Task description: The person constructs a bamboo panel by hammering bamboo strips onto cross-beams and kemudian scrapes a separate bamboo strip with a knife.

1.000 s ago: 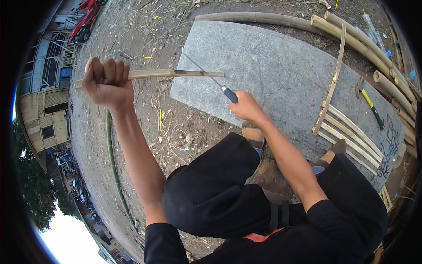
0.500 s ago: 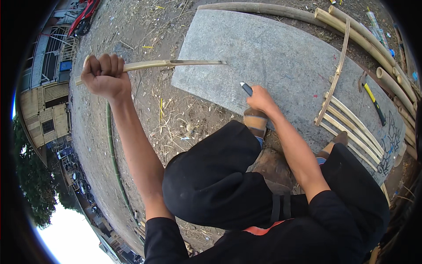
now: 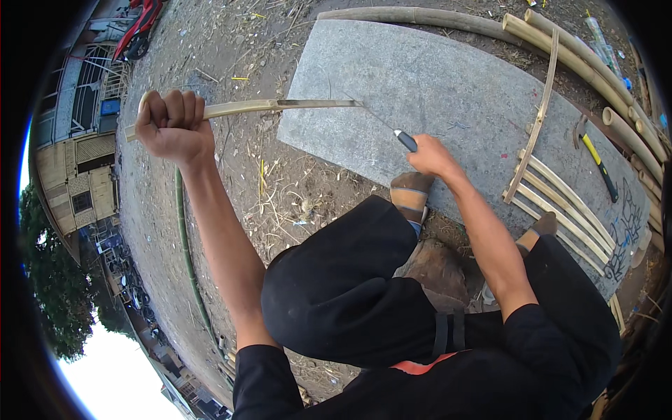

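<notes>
Out on bare ground littered with shavings, a broad grey slab lies beyond the person's knees in black trousers. A weathered bamboo pole runs along its far edge, a green pole lies well off to the left, and thick cut poles crowd together on the right. On the slab's right part, one long strip lies across the ends of several shorter pale strips, which are fanned out side by side. Held out level at the left is a bamboo strip, pale for most of its length and darker toward its right end, which reaches over the slab. Near the shorter strips rests a hammer with a yellow and black handle. A thin-bladed knife slants toward the strip's dark end; whether its blade touches there, I cannot tell. The left hand makes a fist around the strip near its left end, and the right hand has its fingers closed on the knife's dark handle
</notes>
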A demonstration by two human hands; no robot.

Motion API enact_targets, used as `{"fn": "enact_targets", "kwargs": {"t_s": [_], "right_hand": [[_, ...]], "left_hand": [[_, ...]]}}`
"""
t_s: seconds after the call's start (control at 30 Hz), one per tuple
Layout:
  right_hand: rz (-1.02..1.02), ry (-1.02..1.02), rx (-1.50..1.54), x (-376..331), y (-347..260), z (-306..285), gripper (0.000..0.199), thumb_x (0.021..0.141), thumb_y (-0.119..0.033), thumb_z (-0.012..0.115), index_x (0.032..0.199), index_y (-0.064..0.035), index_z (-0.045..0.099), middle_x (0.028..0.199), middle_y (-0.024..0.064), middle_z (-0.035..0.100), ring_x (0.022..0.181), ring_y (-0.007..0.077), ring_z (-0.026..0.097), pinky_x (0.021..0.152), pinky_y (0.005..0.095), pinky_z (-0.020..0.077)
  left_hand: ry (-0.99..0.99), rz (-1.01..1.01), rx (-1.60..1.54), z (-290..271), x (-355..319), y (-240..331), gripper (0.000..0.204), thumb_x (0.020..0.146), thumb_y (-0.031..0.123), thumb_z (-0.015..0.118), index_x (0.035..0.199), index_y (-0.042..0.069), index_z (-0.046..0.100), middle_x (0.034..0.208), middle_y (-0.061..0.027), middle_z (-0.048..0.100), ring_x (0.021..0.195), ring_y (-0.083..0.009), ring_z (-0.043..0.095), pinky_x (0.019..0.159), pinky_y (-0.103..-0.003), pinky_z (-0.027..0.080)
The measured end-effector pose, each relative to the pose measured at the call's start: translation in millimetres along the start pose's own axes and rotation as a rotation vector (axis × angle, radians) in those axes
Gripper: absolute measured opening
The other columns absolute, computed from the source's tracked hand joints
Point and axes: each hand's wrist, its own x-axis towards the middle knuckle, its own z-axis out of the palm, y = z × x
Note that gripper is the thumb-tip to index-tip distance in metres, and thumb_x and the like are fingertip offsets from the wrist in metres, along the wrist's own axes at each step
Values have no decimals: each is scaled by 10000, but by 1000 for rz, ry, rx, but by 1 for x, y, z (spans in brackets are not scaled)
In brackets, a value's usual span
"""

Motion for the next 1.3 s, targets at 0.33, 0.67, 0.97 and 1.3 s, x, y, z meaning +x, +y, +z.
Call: {"fn": "enact_targets", "kwargs": {"t_s": [0.33, 0.67, 0.97, 1.3], "right_hand": [[-226, 130, 289, -9, -85, 50, 143, 750, -115, 568, 833, -5, 609, 753, 247, 634, 753, 426, 629, 692, 496, 474], [-306, 96, 275, -32, -125, 29, 156, 748, -114, 579, 844, -5, 635, 769, 263, 651, 794, 452, 644, 726, 498, 500], [-31, 57, 53, 15, -30, 21, 171, 729, -120, 572, 830, 0, 640, 783, 256, 656, 793, 407, 658, 708, 471, 499], [-213, -81, 193, -3, -71, -5, 120, 727, -116, 584, 772, -5, 582, 621, 179, 577, 594, 315, 581, 595, 439, 439]], "left_hand": [[147, 40, 13, 7, -14, -1, 385, 930, 317, 387, 621, 175, 207, 471, 50, 147, 429, -69, 87, 398, -271, 82], [196, 51, 21, 13, -18, 6, 368, 891, 255, 399, 600, 179, 187, 478, 44, 126, 449, -79, 72, 417, -277, 72], [114, 40, 30, 20, -8, -1, 367, 926, 296, 375, 618, 178, 214, 468, 44, 152, 432, -71, 80, 398, -267, 82], [-97, 13, -95, -11, -23, 4, 408, 933, 334, 402, 603, 181, 217, 451, 51, 153, 421, -72, 78, 406, -275, 92]]}}
